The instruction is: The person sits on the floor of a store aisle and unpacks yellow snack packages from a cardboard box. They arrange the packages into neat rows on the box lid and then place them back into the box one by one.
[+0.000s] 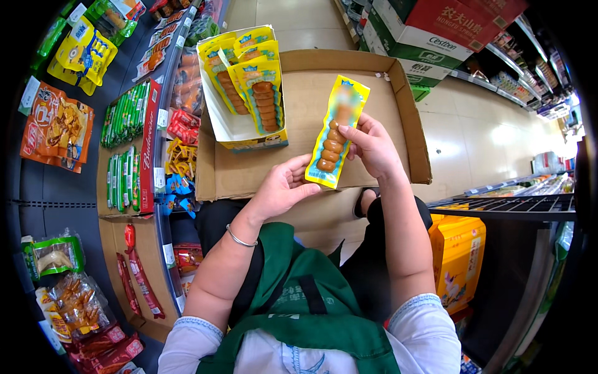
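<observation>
A long yellow and light-blue snack packet (pixel 334 142), with a row of brown, sausage-like pieces on it, is tilted over the cardboard tray. My right hand (pixel 372 144) pinches its right edge, the thumb pressed on the front. At the lower left edge, my left hand (pixel 288 182) holds the same packet between thumb and fingers; some fingertips are hidden. To the left, an open white and yellow display box (pixel 252 142) holds several matching packets (pixel 263 100) standing upright. That box rests at the left end of the shallow brown cardboard tray (pixel 367 171).
Shelves at left carry a red-sided box (pixel 148 134) of green-wrapped snacks, a cardboard compartment (pixel 115 240) with red sticks, and hanging bags (pixel 59 128). Stacked cartons (pixel 430 37) stand at far right. A black wire rack (pixel 504 206) and a yellow-orange package (pixel 460 262) are near my right arm.
</observation>
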